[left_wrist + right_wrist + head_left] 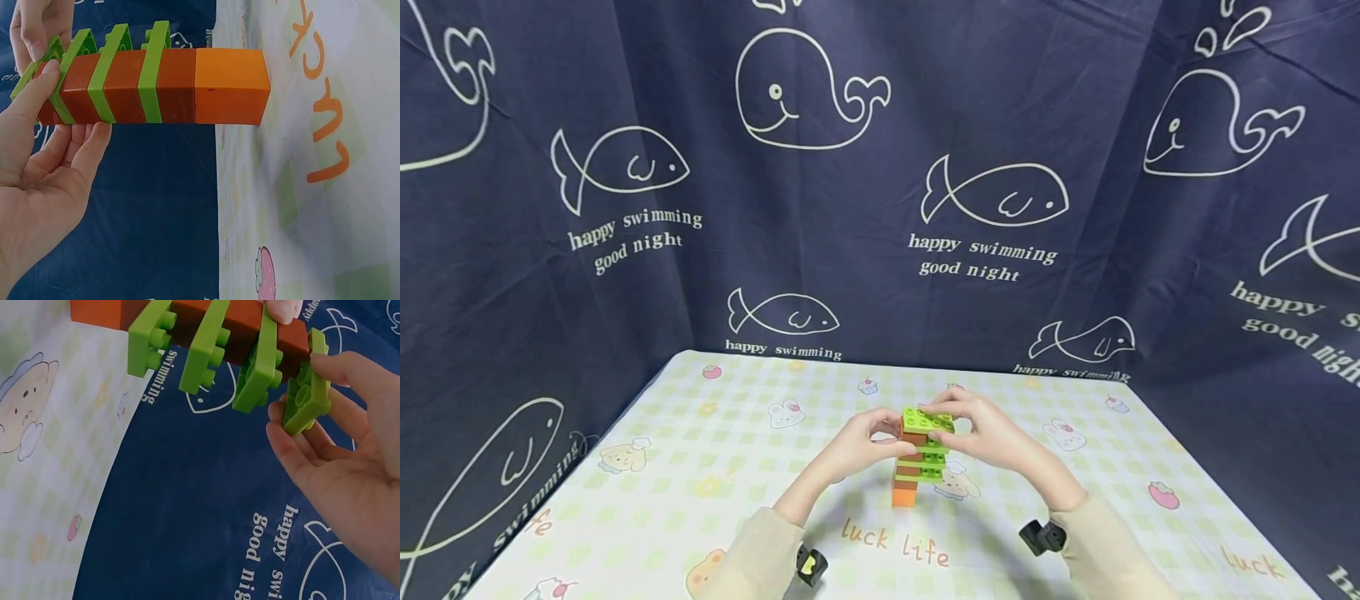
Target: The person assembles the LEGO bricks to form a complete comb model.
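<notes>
A tower of toy building blocks point(128, 78) stands upright on the table, with an orange block point(904, 495) at its foot. Above that, brown-orange blocks alternate with flat green plates whose studded ends stick out to the right. My left hand point(861, 442) grips the upper tower from the left, thumb on the near face and fingers behind. The top green plate point(306, 400) lies over the uppermost brown block. My right hand point(985, 425) pinches this plate's overhanging end between thumb and fingers.
The table point(737, 458) wears a checked cloth with cartoon prints and lettering. Dark blue curtains point(880, 208) with whale and fish drawings hang behind it and at both sides. A small black device point(811, 567) sits at the left wrist, another point(1042, 537) at the right.
</notes>
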`<control>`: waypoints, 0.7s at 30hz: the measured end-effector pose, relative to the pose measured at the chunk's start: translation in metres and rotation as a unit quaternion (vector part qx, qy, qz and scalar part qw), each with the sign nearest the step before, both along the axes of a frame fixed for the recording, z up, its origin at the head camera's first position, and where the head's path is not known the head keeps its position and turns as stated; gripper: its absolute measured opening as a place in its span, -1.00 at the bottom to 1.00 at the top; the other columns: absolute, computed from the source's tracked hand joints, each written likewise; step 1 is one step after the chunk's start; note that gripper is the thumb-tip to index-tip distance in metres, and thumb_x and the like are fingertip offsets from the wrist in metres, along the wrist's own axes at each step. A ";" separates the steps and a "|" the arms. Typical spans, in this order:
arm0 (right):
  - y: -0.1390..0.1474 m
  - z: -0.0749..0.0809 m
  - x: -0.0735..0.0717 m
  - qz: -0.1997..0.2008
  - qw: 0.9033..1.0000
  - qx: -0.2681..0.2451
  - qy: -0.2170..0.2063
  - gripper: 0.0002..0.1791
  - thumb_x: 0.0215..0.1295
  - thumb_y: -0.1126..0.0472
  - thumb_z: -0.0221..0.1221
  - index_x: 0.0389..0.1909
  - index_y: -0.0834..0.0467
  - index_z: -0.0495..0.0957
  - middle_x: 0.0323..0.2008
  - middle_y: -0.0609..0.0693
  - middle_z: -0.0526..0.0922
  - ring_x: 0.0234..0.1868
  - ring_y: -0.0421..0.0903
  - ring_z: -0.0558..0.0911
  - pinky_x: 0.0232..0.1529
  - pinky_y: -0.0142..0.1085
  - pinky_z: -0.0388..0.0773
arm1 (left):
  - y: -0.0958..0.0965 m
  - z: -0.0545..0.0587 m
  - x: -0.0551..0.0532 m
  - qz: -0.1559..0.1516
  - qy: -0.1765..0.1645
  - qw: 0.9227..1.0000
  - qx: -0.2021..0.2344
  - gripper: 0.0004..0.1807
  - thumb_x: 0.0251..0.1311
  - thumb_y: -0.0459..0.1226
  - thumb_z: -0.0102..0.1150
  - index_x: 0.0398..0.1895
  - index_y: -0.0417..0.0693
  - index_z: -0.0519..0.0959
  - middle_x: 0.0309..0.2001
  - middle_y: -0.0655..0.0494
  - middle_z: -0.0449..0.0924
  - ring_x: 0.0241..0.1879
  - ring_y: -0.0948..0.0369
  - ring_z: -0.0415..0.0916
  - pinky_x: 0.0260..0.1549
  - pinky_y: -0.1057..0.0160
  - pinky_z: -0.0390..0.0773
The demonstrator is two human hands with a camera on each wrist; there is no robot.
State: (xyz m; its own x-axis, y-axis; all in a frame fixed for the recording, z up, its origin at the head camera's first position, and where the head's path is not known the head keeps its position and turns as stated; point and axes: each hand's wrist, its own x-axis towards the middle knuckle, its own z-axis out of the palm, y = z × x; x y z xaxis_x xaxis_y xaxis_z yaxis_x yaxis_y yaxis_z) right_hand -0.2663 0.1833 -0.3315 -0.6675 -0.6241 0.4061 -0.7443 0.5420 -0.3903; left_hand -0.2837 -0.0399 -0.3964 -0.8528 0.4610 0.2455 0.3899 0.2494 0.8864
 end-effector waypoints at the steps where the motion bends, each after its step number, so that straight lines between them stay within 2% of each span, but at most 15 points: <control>1: 0.000 0.001 0.000 0.002 1.000 0.002 -0.002 -0.66 0.19 0.23 0.24 0.00 0.19 0.60 -0.16 -0.03 0.58 -0.13 -0.10 0.54 -0.13 -0.26 0.53 | 0.000 0.000 0.000 0.001 -0.001 1.000 0.000 -0.70 0.07 -0.06 0.32 -0.15 0.10 0.56 -0.19 0.24 0.61 -0.04 0.23 0.54 0.01 0.14 0.51; 5: 0.000 0.001 -0.001 0.008 1.000 0.001 -0.002 -0.67 0.20 0.22 0.24 0.00 0.19 0.60 -0.16 -0.03 0.57 -0.13 -0.11 0.54 -0.13 -0.22 0.54 | 0.000 0.001 0.000 0.002 -0.004 1.000 -0.002 -0.70 0.07 -0.06 0.31 -0.15 0.12 0.56 -0.19 0.24 0.61 -0.04 0.23 0.54 0.02 0.12 0.50; 14: 0.000 -0.003 -0.002 0.014 1.000 -0.004 0.022 -0.66 0.17 0.25 0.26 -0.01 0.18 0.61 -0.16 -0.04 0.57 -0.13 -0.13 0.55 -0.13 -0.30 0.53 | 0.000 0.000 0.001 -0.003 -0.004 1.000 -0.001 -0.70 0.08 -0.07 0.31 -0.14 0.09 0.56 -0.19 0.22 0.61 -0.05 0.24 0.54 -0.02 0.16 0.52; 17: 0.000 -0.001 -0.001 0.016 1.000 0.007 0.019 -0.66 0.17 0.24 0.26 0.00 0.21 0.60 -0.17 -0.04 0.57 -0.15 -0.13 0.54 -0.13 -0.27 0.54 | 0.000 0.000 0.001 -0.003 -0.005 1.000 -0.001 -0.70 0.07 -0.06 0.31 -0.14 0.10 0.56 -0.19 0.22 0.61 -0.05 0.23 0.54 -0.01 0.16 0.52; 21: -0.001 0.004 -0.002 0.020 1.000 0.021 0.003 -0.65 0.18 0.24 0.25 0.00 0.23 0.60 -0.21 -0.04 0.54 -0.21 -0.17 0.50 -0.23 -0.33 0.51 | 0.000 0.001 0.000 -0.001 -0.005 1.000 -0.001 -0.70 0.07 -0.06 0.31 -0.14 0.11 0.56 -0.18 0.23 0.61 -0.04 0.23 0.54 0.01 0.14 0.51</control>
State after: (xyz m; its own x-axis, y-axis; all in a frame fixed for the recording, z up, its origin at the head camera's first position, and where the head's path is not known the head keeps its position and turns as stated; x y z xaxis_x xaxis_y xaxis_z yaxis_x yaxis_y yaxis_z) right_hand -0.2683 0.1822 -0.3271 -0.6391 -0.6669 0.3832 -0.7681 0.5277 -0.3627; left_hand -0.2839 -0.0400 -0.3953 -0.8539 0.4639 0.2361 0.3821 0.2505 0.8895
